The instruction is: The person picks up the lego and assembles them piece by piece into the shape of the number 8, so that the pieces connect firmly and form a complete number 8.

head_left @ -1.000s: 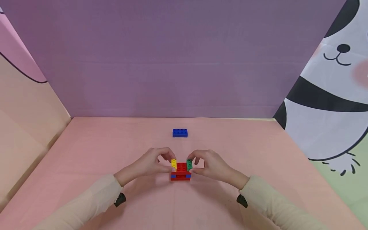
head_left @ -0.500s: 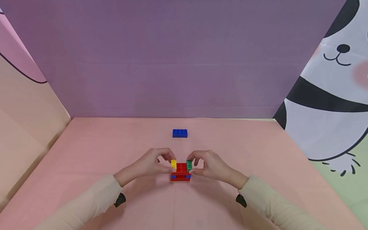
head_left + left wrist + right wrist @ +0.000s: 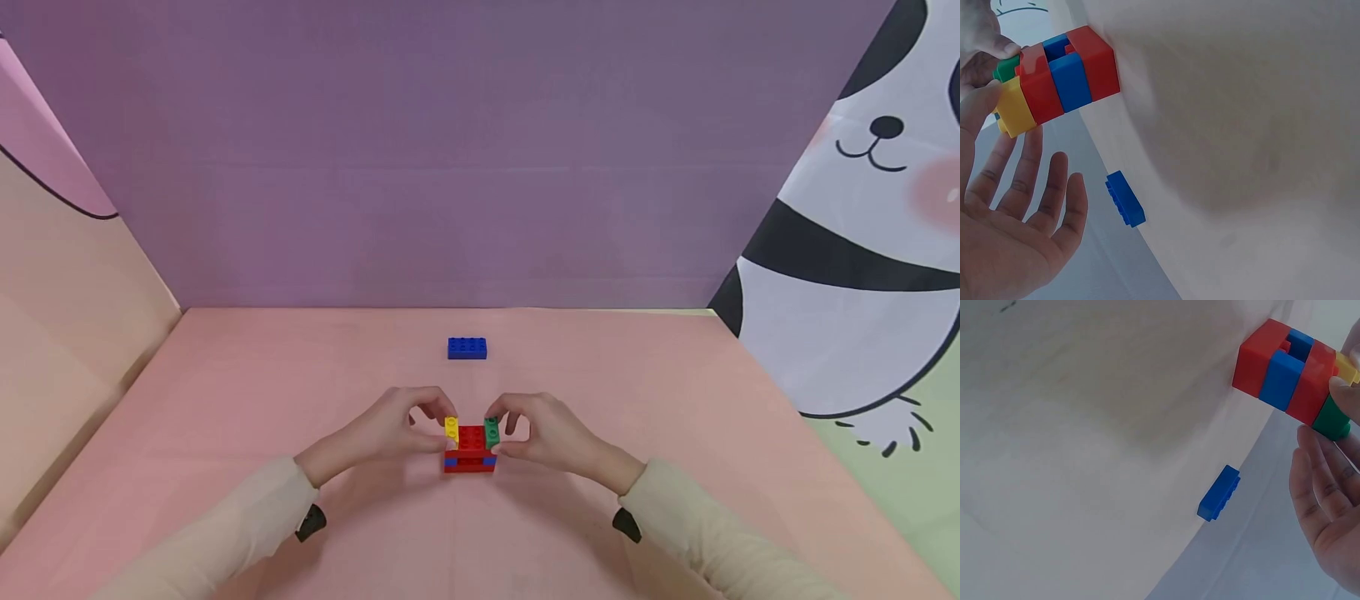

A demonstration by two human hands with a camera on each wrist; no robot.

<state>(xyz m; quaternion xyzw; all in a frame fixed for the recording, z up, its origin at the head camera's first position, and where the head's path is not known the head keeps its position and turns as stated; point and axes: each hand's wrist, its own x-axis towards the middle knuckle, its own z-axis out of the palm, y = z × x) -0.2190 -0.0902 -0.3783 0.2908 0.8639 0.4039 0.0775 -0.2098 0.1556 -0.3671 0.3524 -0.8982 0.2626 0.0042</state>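
A stack of toy building bricks stands on the table before me: a red brick (image 3: pixel 1099 62) at the bottom, a small blue brick (image 3: pixel 1071 81) at each end above it, then an upper red brick (image 3: pixel 472 438). On top of that, a yellow brick (image 3: pixel 452 428) sits at the left end and a green brick (image 3: pixel 491 432) at the right end. My left hand (image 3: pixel 401 423) pinches the yellow brick between thumb and fingers. With thumb and fingertips, my right hand (image 3: pixel 550 429) pinches the green one. Red studs show between the two small bricks.
A loose blue brick (image 3: pixel 467 348) lies on the pink tabletop (image 3: pixel 315 358) behind the stack. Beyond the table's back edge rises a purple panel (image 3: pixel 450 167). A panda picture (image 3: pixel 862 333) covers the right side, and a beige panel (image 3: pixel 67 333) stands at the left.
Both hands keep their pinch on the yellow and green bricks, and the stack stays as it was. The whole head view shifts very slightly.
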